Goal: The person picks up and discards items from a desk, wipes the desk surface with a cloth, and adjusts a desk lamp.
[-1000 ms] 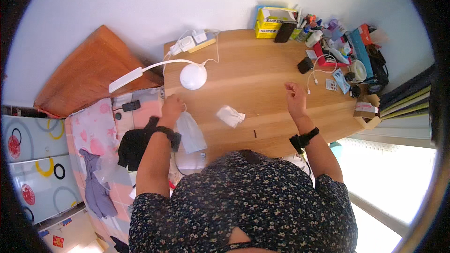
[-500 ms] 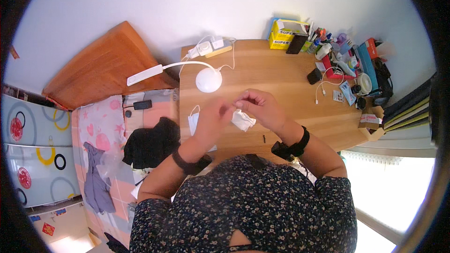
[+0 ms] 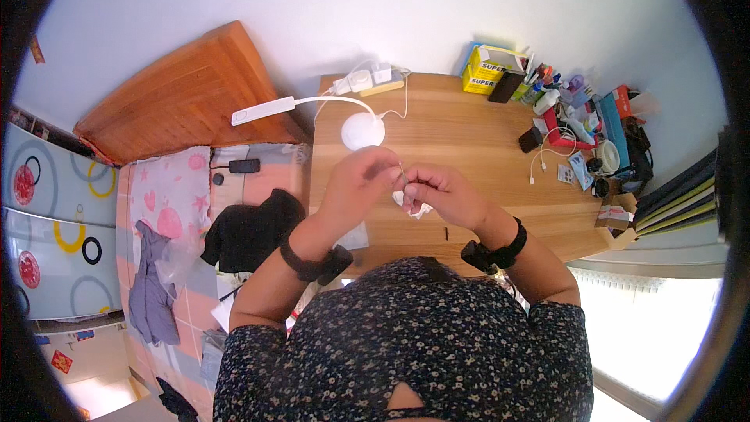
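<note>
Over the wooden desk, my left hand and my right hand meet, their fingers closed in a pinch. A thin, small piece shows between the fingertips; it is too small to name. Just under the fingers of my right hand lies a crumpled white cloth or tissue, partly covered by them. A short dark stick-like piece rests on the desk nearer to me. Beside my left forearm, a flat white sheet-like thing is partly hidden. Each wrist wears a black strap with a small block.
A white lamp stands beyond my hands, with a power strip behind it. Yellow boxes, pens, a red tray and cables line the far right. To the left is a bed with a black garment.
My hands have come closer together, fingertips now meeting on the small piece. My right hand has dropped over the white cloth. The whole view has shifted slightly.
</note>
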Demonstrator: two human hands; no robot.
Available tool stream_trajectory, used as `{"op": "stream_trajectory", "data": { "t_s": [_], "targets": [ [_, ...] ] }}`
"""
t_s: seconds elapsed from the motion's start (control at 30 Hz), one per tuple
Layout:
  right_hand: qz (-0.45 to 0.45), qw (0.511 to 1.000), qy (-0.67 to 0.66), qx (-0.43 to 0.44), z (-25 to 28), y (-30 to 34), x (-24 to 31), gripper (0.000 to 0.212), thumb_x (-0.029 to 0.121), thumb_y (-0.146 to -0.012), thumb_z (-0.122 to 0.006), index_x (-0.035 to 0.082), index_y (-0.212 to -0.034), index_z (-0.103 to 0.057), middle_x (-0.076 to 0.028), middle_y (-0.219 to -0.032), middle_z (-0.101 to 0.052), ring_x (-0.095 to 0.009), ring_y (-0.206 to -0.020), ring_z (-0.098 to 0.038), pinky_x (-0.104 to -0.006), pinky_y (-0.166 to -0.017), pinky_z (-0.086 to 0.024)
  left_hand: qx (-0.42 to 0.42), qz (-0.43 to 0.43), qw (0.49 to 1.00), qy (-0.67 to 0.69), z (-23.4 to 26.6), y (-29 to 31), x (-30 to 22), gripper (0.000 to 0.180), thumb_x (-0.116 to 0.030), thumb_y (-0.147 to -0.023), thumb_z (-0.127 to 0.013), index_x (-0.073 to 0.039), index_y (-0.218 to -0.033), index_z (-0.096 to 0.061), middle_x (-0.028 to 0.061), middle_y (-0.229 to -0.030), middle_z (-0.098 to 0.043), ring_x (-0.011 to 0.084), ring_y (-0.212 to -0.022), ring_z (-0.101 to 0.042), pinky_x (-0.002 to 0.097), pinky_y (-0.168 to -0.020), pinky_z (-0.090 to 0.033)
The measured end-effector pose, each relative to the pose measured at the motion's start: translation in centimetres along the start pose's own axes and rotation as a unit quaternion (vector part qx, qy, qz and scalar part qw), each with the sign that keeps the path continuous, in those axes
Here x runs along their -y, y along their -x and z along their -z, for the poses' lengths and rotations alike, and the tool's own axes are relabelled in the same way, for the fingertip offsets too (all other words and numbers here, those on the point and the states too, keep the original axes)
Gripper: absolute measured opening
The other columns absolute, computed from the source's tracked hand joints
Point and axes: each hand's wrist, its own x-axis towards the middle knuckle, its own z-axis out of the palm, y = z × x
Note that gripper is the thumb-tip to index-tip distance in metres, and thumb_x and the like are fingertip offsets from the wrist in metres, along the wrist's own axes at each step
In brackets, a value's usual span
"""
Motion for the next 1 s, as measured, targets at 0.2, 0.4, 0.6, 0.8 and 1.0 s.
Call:
{"op": "stream_trajectory", "data": {
  "t_s": [0.2,0.4,0.6,0.8,1.0],
  "targets": [
    [-0.008,1.0,-0.016,0.011,-0.6,0.4,0.7,0.016,0.009,-0.094,-0.046,0.002,-0.103,-0.056,-0.001,-0.079,-0.056,-0.008,-0.07,-0.054,-0.0219,-0.066,-0.045,0.009,0.0,1.0,0.012,0.2,0.5,0.6,0.009,-0.006,-0.088,-0.056,-0.001,-0.095,-0.056,0.0019,-0.085,-0.059,0.0081,-0.077,-0.055,0.0222,-0.069,-0.046],
    [-0.002,1.0,0.01,-0.014,-0.8,0.8,0.3,0.017,0.008,-0.092,-0.048,0.001,-0.106,-0.056,-0.002,-0.079,-0.057,-0.007,-0.07,-0.053,-0.0221,-0.065,-0.045,0.026,-0.001,0.998,0.065,0.2,0.9,0.3,0.006,-0.007,-0.088,-0.056,-0.002,-0.093,-0.055,0.0004,-0.082,-0.057,0.0071,-0.073,-0.052,0.0213,-0.067,-0.044],
    [0.035,0.975,0.217,-0.043,-1.0,1.1,0.7,0.015,0.008,-0.092,-0.049,-0.001,-0.096,-0.06,-0.003,-0.08,-0.057,-0.009,-0.07,-0.053,-0.0235,-0.064,-0.045,0.035,0.005,0.997,-0.075,0.9,1.6,0.5,0.004,-0.006,-0.087,-0.055,-0.002,-0.087,-0.056,-0.0026,-0.076,-0.053,0.0049,-0.068,-0.046,0.0196,-0.062,-0.039],
    [0.038,0.968,0.244,-0.051,-0.8,1.3,-0.3,0.017,0.01,-0.093,-0.048,-0.001,-0.095,-0.06,-0.004,-0.079,-0.057,-0.009,-0.069,-0.052,-0.0243,-0.065,-0.045,0.056,0.014,0.996,-0.065,1.1,1.9,1.0,0.004,-0.005,-0.085,-0.055,-0.002,-0.087,-0.056,-0.0019,-0.076,-0.053,0.0046,-0.068,-0.047,0.0204,-0.06,-0.04],
    [0.025,0.988,0.144,-0.056,-0.4,1.5,-0.2,0.023,0.021,-0.094,-0.046,0.002,-0.094,-0.059,-0.005,-0.071,-0.059,-0.013,-0.065,-0.055,-0.0286,-0.062,-0.045,-0.006,-0.032,0.997,-0.065,0.6,1.7,0.4,0.007,-0.004,-0.083,-0.06,-0.002,-0.089,-0.057,0.0007,-0.08,-0.055,0.0056,-0.068,-0.049,0.0205,-0.059,-0.041]
  ]
}}
